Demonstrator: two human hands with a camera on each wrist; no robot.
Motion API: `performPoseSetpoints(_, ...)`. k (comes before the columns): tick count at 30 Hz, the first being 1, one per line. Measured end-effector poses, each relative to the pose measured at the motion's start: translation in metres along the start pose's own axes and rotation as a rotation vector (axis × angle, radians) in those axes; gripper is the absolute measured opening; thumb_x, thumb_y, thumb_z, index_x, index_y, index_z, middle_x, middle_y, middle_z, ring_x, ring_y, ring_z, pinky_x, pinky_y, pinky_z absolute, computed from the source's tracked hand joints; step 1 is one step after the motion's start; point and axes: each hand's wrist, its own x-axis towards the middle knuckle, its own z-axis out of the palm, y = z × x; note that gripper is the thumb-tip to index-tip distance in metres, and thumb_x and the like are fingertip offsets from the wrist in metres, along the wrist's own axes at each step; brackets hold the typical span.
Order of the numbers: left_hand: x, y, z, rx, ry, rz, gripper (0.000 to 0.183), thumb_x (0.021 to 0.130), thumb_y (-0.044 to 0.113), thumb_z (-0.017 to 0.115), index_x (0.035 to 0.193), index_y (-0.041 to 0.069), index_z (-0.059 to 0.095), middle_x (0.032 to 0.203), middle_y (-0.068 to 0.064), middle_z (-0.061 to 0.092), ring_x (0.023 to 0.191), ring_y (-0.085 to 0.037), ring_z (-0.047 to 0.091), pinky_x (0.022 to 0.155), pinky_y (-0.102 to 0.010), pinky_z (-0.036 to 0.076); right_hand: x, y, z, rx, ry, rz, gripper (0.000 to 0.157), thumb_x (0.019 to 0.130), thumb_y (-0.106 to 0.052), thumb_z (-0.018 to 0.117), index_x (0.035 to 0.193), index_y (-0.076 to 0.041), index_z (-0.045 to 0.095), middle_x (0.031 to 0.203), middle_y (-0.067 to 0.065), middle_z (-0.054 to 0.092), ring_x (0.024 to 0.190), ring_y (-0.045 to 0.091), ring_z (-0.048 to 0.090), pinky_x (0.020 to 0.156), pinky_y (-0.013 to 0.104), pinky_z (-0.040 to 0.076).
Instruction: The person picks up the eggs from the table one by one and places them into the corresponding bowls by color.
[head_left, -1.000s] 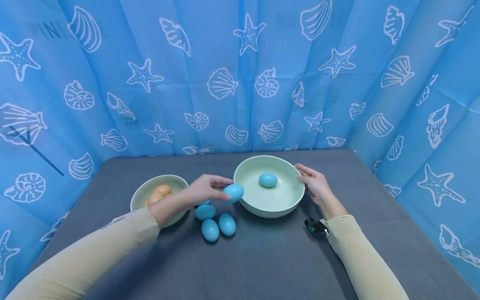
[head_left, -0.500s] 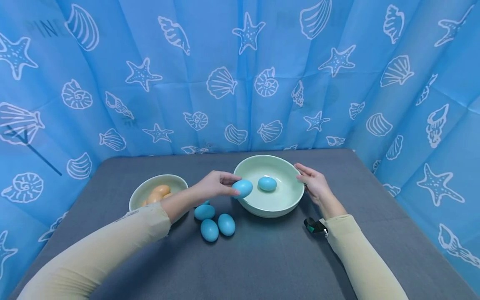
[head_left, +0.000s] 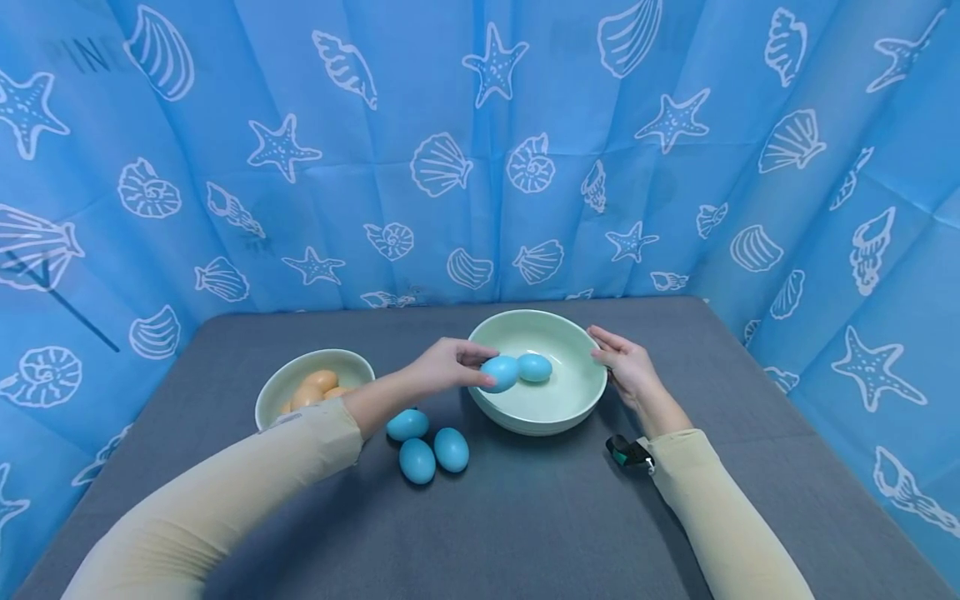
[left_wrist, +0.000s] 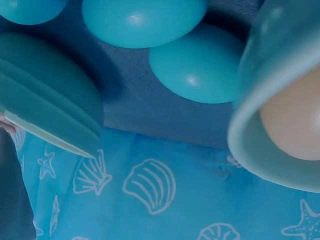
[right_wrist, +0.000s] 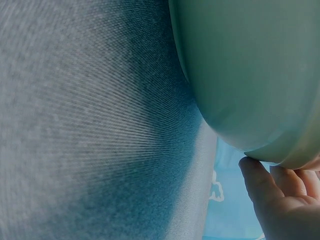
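Note:
My left hand [head_left: 448,367] pinches a blue egg [head_left: 500,374] between thumb and fingers, over the left part of the large pale-green bowl [head_left: 562,402]. Inside that bowl lies another blue egg [head_left: 537,367], partly overlapped by the held one in the head view. At the bowl's right rim, my right hand [head_left: 633,373] grips it with the thumb at the edge; the right wrist view has the fingers [right_wrist: 262,185] against the outer wall. Several blue eggs [head_left: 417,461] rest on the table between the two bowls, close below my left forearm.
A smaller pale-green bowl [head_left: 272,392] with several light-orange eggs [head_left: 313,387] stands at the left, partly hidden by the left sleeve. A black strap [head_left: 628,452] hangs by the right cuff. Behind the grey table [head_left: 517,533] hangs a blue shell-print curtain [head_left: 375,167].
My left hand has moved right with the blue egg, from the large bowl's left edge to over its inside. The egg in the bowl has shifted slightly down. The right hand stays on the rim.

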Motion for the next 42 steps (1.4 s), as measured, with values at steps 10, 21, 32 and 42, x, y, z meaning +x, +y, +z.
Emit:
performPoseSetpoints(10,0.018,0.000,0.011,-0.011,0.006,-0.004,0.050,0.089,0.012,0.071,0.136,0.004,0.056,0.135,-0.012,0.057,0.126,-0.025,0.052,0.098,-0.036,0.049,-0.001,-0.001,0.002,0.011,-0.002,0.001,0.053,0.102,-0.006,0.048,0.152,-0.010,0.031,0.155,0.006,0.030,0.142,0.020,0.027,0.114,0.037,0.029)
performPoseSetpoints(21,0.035,-0.003,0.019,-0.007,0.003,-0.043,0.049,0.089,0.013,0.072,0.135,0.007,0.058,0.137,-0.010,0.056,0.127,-0.024,0.051,0.098,-0.036,0.049,-0.001,-0.001,0.003,0.017,0.013,0.005,0.052,0.102,-0.007,0.049,0.151,-0.011,0.033,0.155,0.005,0.031,0.142,0.019,0.027,0.114,0.036,0.027)
performPoseSetpoints(32,0.061,-0.008,0.031,0.055,-0.068,-0.078,0.047,0.088,0.009,0.072,0.133,0.003,0.059,0.136,-0.013,0.057,0.129,-0.026,0.049,0.096,-0.034,0.050,-0.002,-0.001,0.001,0.022,0.013,0.003,0.051,0.102,-0.007,0.048,0.151,-0.010,0.033,0.155,0.006,0.031,0.142,0.019,0.028,0.114,0.037,0.027)
performPoseSetpoints(42,0.080,-0.011,0.042,0.168,-0.141,-0.106,0.045,0.087,0.006,0.073,0.130,0.002,0.061,0.132,-0.014,0.059,0.124,-0.024,0.053,0.091,-0.032,0.052,-0.001,-0.001,0.001,0.019,0.016,0.010,0.051,0.102,-0.007,0.048,0.151,-0.011,0.033,0.155,0.006,0.032,0.142,0.020,0.028,0.115,0.037,0.027)
